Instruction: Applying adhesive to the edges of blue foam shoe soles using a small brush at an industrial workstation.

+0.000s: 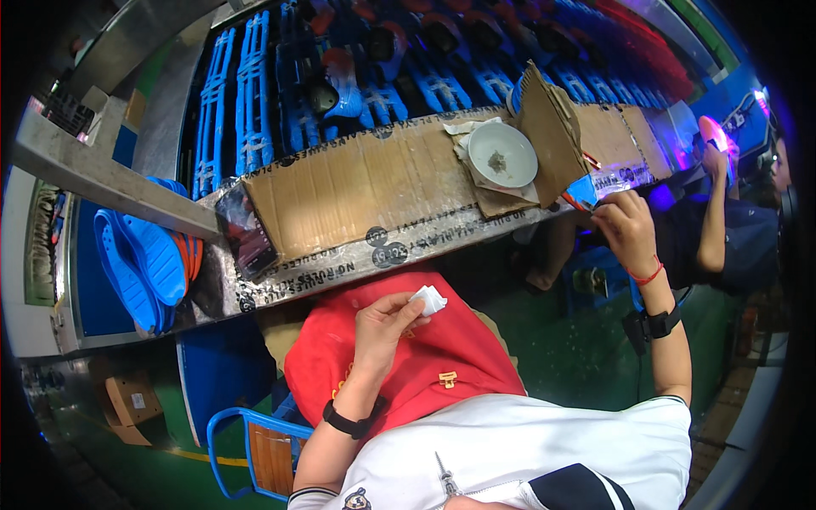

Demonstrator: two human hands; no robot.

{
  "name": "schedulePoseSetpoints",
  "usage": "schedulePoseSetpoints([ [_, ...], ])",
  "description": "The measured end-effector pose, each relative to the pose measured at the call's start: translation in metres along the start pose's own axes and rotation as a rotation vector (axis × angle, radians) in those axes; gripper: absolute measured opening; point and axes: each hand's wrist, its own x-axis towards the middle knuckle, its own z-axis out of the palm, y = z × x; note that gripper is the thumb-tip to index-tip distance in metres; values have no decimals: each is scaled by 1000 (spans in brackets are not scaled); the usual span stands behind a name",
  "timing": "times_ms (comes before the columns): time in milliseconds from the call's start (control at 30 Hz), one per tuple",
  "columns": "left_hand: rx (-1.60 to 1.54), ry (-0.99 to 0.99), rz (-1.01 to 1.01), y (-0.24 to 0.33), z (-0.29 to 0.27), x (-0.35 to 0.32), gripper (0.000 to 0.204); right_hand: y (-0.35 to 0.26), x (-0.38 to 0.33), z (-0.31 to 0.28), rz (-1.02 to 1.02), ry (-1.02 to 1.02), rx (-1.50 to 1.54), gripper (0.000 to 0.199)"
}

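Note:
My left hand (384, 330) is closed, pinching a small folded white cloth or paper wad (429, 300) above the red apron (399, 348) on my lap. Out to the right, my right hand (627, 228) is raised at the bench edge with its fingers bent together; whatever lies between them is hidden or too small to name. Just beside those fingertips is a blue piece with an orange edge (582, 190), partly behind upright cardboard (544, 127). A white bowl (517, 159) with a little greyish matter in it rests on paper and cardboard left of that.
Cardboard and printed tape cover the bench edge (365, 204). Beyond are racks of blue strips (252, 85) and several shoes (340, 85). Blue shoe soles (144, 263) and a dark flat object (246, 231) are at left. A co-worker's arm (716, 212) is at right.

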Motion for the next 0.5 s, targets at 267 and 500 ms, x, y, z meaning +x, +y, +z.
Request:
schedulePoseSetpoints([
  [267, 20, 5, -34, 0, -1, 0, 22, 15, -17, 8, 360, 70, 269, 10],
  [500, 14, -6, -18, 2, 2, 0, 22, 25, -24, 18, 741, 25, 658, 14],
])
